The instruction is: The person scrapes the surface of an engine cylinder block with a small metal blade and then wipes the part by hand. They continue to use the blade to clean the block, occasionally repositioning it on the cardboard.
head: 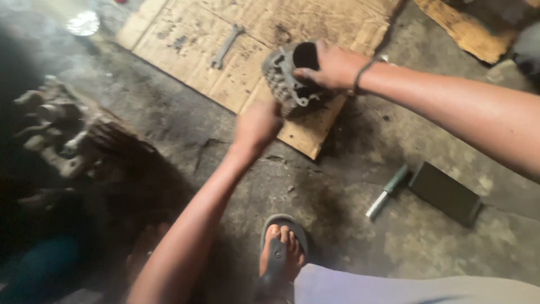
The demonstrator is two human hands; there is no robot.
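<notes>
- The grey metal housing point(291, 79), a ribbed, drum-like casting with an open bore, sits at the near corner of the cardboard sheet point(185, 34) that lies on the concrete floor point(349, 225).
- The right hand point(332, 67) reaches in from the right and grasps the housing at its top and far side, fingers wrapped over the rim; a band circles the wrist.
- The left hand point(256, 124) comes up from below and closes in a loose fist against the housing's lower near edge; motion blur hides what, if anything, it pinches there.
- The housing lies between the two hands, ahead of the left and just left of the right. Its bore axis tilts up and away towards the cardboard's far side.
- The right hand has the fuller hold; the left only touches the underside.
- A spanner point(226, 46) lies well apart on the cardboard, towards its far edge.
- On the floor to the right, a green-handled tool point(388, 190) lies beside a dark flat block point(445, 192).
- A sandalled foot point(281, 253) rests on the floor near the bottom edge.
</notes>
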